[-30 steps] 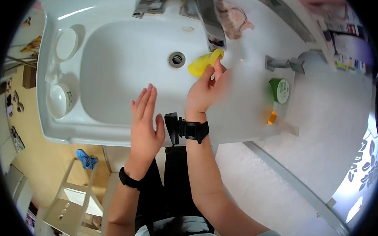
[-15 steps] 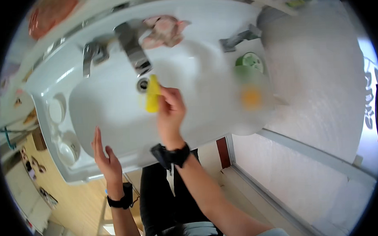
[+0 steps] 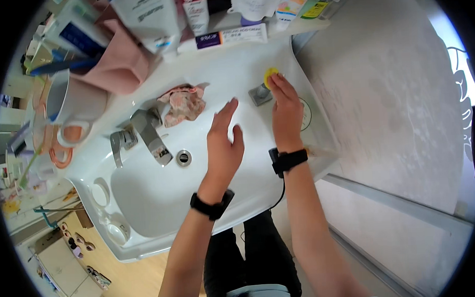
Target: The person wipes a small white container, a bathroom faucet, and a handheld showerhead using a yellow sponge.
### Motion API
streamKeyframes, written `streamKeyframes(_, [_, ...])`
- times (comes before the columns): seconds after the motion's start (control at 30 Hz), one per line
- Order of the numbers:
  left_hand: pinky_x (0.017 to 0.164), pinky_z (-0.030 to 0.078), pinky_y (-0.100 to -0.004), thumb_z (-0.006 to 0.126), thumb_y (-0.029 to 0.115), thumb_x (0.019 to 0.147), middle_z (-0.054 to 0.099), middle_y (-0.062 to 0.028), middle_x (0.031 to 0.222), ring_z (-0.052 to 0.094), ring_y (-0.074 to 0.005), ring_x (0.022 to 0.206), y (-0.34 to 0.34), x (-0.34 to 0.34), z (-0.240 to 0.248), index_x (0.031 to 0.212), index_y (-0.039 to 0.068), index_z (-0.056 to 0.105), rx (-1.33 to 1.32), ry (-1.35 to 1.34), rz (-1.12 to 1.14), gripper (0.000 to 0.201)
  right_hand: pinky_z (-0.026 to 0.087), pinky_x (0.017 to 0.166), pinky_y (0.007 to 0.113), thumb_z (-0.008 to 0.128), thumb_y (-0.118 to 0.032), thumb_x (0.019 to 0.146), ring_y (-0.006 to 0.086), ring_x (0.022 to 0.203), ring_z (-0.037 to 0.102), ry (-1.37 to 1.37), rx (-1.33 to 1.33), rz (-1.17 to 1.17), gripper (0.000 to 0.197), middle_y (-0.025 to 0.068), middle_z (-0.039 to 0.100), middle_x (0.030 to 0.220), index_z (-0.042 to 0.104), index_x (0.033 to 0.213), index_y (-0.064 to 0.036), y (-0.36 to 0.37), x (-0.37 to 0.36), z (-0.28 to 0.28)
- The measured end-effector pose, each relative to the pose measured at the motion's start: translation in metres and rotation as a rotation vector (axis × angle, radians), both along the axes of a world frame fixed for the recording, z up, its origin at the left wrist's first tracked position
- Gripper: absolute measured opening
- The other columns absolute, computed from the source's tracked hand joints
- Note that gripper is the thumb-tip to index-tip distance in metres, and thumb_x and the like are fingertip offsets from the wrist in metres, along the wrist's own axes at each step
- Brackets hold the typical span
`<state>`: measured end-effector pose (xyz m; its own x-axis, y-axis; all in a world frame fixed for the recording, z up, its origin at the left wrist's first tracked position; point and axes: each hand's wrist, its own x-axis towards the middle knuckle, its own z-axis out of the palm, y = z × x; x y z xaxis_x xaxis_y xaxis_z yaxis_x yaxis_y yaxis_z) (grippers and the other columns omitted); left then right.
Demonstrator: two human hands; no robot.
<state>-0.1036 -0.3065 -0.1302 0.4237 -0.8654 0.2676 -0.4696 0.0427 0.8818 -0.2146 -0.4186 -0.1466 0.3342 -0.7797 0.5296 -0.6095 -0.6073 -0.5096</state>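
My right hand [image 3: 287, 112] is at the right rear of the white sink [image 3: 145, 214], its fingers closed on a flat, rounded yellow piece [image 3: 270, 76] whose exact kind I cannot make out. The piece sits right above a small grey metal bracket [image 3: 260, 94] on the sink's ledge; whether they touch is hidden by my fingers. Partly behind the right hand shows a round green-rimmed container [image 3: 306, 114]. Over the basin, my left hand [image 3: 224, 143] is open with its fingers stretched out, holding nothing.
Behind the basin stand a chrome faucet [image 3: 152, 138] and a crumpled pink cloth [image 3: 183, 104]. A shelf carries several tubes, a pink cup [image 3: 122, 63] and a white mug [image 3: 71, 102]. Two white dishes line the left rim. A pale wall [image 3: 382, 107] closes the right side.
My right hand has carried the yellow piece from beside the drain to the right rear ledge. My left hand has moved right, over the basin. The view has shifted, showing the shelf.
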Motion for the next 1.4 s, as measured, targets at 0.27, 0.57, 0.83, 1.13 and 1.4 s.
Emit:
streamKeyframes(0.27, [0.092,0.044,-0.0367,0.074,0.014,0.067,0.057,-0.0228,0.113,0.055,-0.0345,0.107,-0.105,-0.015,-0.065,0.121,-0.004,0.049,0.096,-0.067,-0.025,0.062,0.049,0.084,0.029,0.047,0.013,0.079,0.0256,0.098,0.063,-0.428,0.206,-0.287,0.035,0.0127,0.064,0.11,0.065,0.106,-0.002,-0.001,-0.018,0.017])
streamKeyframes(0.57, [0.069,0.05,-0.0404,0.071,0.019,0.071,0.064,-0.0172,0.085,0.061,-0.0345,0.078,-0.13,-0.045,-0.105,0.091,0.0,0.061,0.324,-0.077,0.175,0.03,0.048,0.085,0.029,0.045,0.011,0.085,0.0229,0.102,0.062,-0.565,0.305,-0.36,0.031,0.0128,0.064,0.11,0.065,0.106,-0.0003,0.005,-0.032,0.011])
streamKeyframes(0.83, [0.058,0.049,-0.0408,0.069,0.017,0.073,0.061,-0.0176,0.072,0.059,-0.0369,0.066,-0.139,-0.036,-0.101,0.078,0.0,0.057,-0.041,-0.305,0.195,0.022,0.048,0.085,0.029,0.046,0.012,0.084,0.0242,0.102,0.062,-0.736,0.309,-0.375,0.029,0.0142,0.065,0.109,0.065,0.103,0.0008,0.01,-0.037,0.026])
streamKeyframes(1.13, [0.08,0.049,-0.0306,0.06,0.003,0.078,0.061,-0.0104,0.104,0.061,-0.024,0.092,-0.049,-0.03,0.001,0.105,0.001,0.057,-0.059,-0.137,-0.081,0.028,0.05,0.081,0.027,0.046,0.013,0.082,0.0224,0.098,0.064,-0.681,0.229,-0.288,0.031,0.0138,0.065,0.106,0.066,0.103,0.0008,0.04,-0.041,0.074])
streamKeyframes(1.4, [0.102,0.037,-0.0456,0.056,0.013,0.089,0.048,-0.0225,0.126,0.047,-0.0333,0.12,0.085,0.012,0.06,0.124,0.005,0.037,-0.318,0.673,0.0,0.04,0.051,0.084,0.029,0.051,0.014,0.077,0.0245,0.098,0.064,-0.345,0.265,0.177,0.029,0.0143,0.065,0.104,0.068,0.097,0.0021,0.091,-0.033,0.144])
